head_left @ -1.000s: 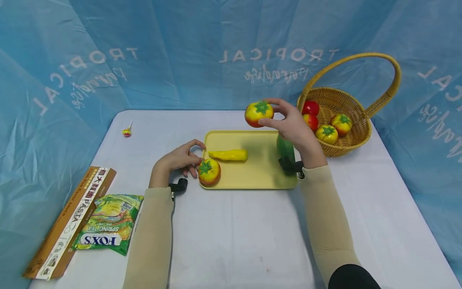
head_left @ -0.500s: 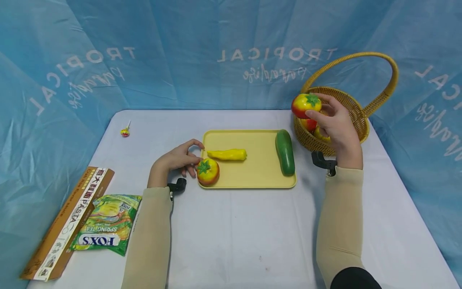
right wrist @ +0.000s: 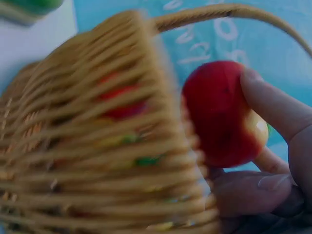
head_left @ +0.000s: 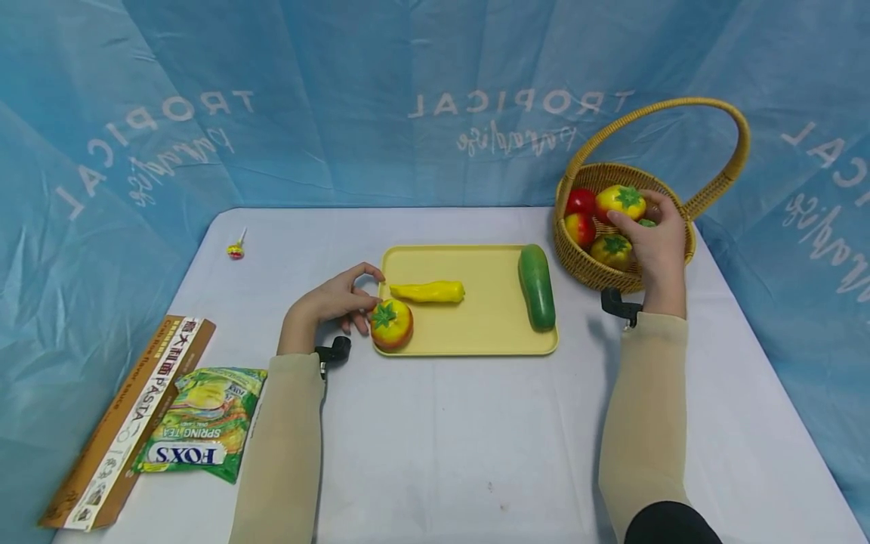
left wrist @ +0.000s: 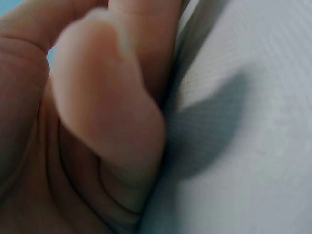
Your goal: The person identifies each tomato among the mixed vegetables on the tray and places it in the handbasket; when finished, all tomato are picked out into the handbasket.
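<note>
My right hand [head_left: 655, 230] grips a yellow-red tomato [head_left: 620, 202] with a green star-shaped top, over the wicker basket [head_left: 591, 272]. In the right wrist view the red underside of that tomato [right wrist: 219, 117] shows beside the basket's rim, between thumb and fingers. Several red and yellow fruits [head_left: 580, 229] lie inside the basket. At the left edge of a yellow tray [head_left: 476, 332], my left hand [head_left: 333, 298] rests with fingers loosely bent near the rim. Another yellow-red tomato [head_left: 392, 325] sits on the tray by its thumb. The left wrist view shows fingers [left wrist: 102, 92] up close over white cloth.
The tray also bears a yellow pepper [head_left: 428, 292] and a green cucumber [head_left: 537, 287]. A lollipop [head_left: 236, 248] lies at the table's back left. A brown pasta box [head_left: 129, 423] and a green candy bag [head_left: 204, 419] lie front left. The basket's tall handle [head_left: 737, 151] arches above it.
My right hand has carried the tomato rightward from above the tray to the basket, then lowered it toward the opening. My left hand has stayed by the tray's edge.
</note>
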The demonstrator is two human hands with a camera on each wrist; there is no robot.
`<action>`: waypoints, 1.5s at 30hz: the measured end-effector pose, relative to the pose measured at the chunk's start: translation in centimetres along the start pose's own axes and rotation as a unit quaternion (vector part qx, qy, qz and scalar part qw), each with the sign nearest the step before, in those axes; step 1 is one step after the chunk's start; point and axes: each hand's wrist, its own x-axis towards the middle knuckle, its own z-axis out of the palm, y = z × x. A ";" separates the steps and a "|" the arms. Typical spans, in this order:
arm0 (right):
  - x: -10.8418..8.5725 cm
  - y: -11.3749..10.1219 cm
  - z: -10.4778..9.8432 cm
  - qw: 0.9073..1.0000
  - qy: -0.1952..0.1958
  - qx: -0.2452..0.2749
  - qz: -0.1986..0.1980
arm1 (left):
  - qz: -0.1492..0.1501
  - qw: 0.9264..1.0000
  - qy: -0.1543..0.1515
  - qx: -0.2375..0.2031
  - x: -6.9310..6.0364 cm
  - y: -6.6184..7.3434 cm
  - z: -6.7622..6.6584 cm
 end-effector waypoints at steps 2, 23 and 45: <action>0.4 0.5 0.1 1.000 0.012 -0.027 -0.001 | 0.001 1.000 -0.001 0.000 0.0 0.0 0.0; 1.1 1.5 0.6 0.998 0.024 -0.058 0.011 | 0.003 1.000 -0.001 -0.004 0.0 0.0 0.0; 0.9 1.3 0.6 0.999 0.039 -0.035 -0.014 | 0.003 1.000 0.001 -0.002 0.1 -0.1 0.0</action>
